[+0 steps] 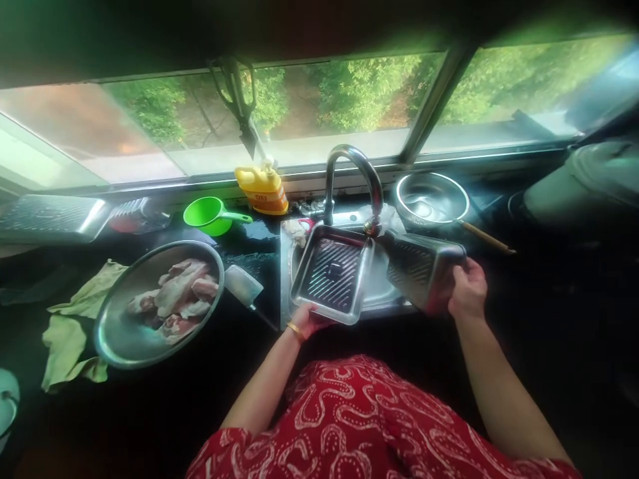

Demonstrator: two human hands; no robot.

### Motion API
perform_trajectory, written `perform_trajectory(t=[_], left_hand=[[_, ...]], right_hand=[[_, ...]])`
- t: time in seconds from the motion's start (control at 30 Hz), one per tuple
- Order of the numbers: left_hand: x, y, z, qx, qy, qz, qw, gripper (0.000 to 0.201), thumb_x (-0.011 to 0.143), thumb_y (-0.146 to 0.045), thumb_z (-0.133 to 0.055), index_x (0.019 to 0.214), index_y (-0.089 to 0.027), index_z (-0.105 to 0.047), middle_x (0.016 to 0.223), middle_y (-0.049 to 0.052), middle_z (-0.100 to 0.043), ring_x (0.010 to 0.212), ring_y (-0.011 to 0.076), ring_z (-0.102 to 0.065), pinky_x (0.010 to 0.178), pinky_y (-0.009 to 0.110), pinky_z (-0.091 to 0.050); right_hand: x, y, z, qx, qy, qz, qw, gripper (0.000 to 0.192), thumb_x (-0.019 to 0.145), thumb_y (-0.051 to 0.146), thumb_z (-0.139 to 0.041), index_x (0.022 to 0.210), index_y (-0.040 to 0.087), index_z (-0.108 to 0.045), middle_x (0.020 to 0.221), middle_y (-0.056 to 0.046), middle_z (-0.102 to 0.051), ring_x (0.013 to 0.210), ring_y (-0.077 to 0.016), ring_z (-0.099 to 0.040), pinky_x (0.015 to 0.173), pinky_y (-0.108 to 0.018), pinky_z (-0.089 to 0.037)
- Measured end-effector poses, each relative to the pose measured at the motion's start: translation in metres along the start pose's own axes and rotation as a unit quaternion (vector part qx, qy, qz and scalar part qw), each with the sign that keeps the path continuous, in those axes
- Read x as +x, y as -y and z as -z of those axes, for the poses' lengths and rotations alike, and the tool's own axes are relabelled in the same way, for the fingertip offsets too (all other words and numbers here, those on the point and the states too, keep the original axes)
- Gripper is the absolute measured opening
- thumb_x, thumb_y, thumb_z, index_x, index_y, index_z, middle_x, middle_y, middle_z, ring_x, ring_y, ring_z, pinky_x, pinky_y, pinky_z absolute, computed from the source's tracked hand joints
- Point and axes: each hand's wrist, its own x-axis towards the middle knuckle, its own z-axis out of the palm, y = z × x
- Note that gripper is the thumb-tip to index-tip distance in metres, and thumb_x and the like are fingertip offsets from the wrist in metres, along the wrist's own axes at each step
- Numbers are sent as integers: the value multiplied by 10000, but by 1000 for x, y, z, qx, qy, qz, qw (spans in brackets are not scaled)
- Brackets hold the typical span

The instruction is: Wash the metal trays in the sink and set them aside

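Note:
My left hand (312,321) grips the near edge of a ribbed metal tray (333,269), its fingers mostly underneath. The tray is held over the left part of the sink (285,293), below the curved faucet (353,154). In my right hand (469,289) is a second, darker metal tray (424,269), tilted and held by its right end above the sink's right side. A white cloth-like lump (298,231) lies at the sink's back left corner, partly hidden by the first tray.
To the left stands a steel basin (112,326) with raw meat pieces (184,293), beside a cleaver (243,286) and a pale green cloth (64,349). Behind are a green dipper (204,214) and a yellow jug (262,189). A wooden-handled pan (433,198) sits right of the faucet.

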Motion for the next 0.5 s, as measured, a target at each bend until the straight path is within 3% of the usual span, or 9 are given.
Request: perform_trajectory(t=[0.1,0.23,0.37,0.43,0.5], left_hand=[[3,-9,-15,53,36,31,998,114,753,-103,-484,851,-137,-530,689,78,-627,640,216,-653,602,386,-584],[28,-34,-37,103,38,18,994,168,687,-68,-517,832,-148,-546,641,46,-604,566,192,-622,590,387,-587],[57,-61,-50,127,52,43,990,180,660,-56,-559,811,-152,-575,596,32,-577,557,219,-624,617,453,-589],[72,-71,-56,134,49,21,990,143,667,-58,-573,775,-150,-585,569,36,-570,549,231,-623,606,453,-579],[87,-77,-64,123,42,-26,991,121,669,-49,-583,743,-144,-598,546,42,-568,546,237,-622,595,432,-565]], right_hand=[[6,2,-13,-13,41,-2,999,584,681,283,-654,1252,199,-567,700,53,-555,603,-100,-499,593,-244,-424],[26,10,-24,-44,120,-126,984,337,709,346,-667,969,132,-688,705,-5,-619,599,-107,-521,574,-238,-418],[39,30,-36,-63,246,-269,929,531,803,649,-535,842,137,-669,640,-39,-617,536,-139,-547,491,-250,-413],[39,41,-44,-118,267,-268,918,501,776,629,-605,829,135,-671,634,-38,-626,531,-136,-555,483,-241,-405],[34,50,-52,-186,260,-235,918,363,722,471,-726,846,132,-689,650,-32,-647,548,-129,-564,494,-228,-398]])
